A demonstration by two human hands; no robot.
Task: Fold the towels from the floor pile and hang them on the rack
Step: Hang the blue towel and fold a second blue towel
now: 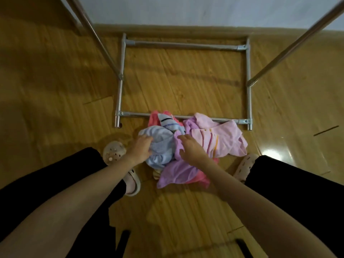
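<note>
Several crumpled towels lie in a heap on the wooden plank floor, seen from the head camera looking straight down. The silver metal tube rack stands with its rectangular base frame on that floor, and the heap sits against the near bar of the frame, partly draped over it. Nearest that bar lie a coral-pink towel and a white towel with blue and black stripes. Just nearer the person than those is a pale blue towel. A light pink towel with red and yellow stripes spreads at the right end of the bar, and a lilac towel lies farthest from the rack.

The left hand has its fingers curled into the pale blue towel, gripping a bunch of its cloth. The right hand hovers over the lilac and light pink cloth with fingers spread and loosely bent; it appears to hold nothing.

Two pale perforated clogs flank the heap, below black trouser legs.
</note>
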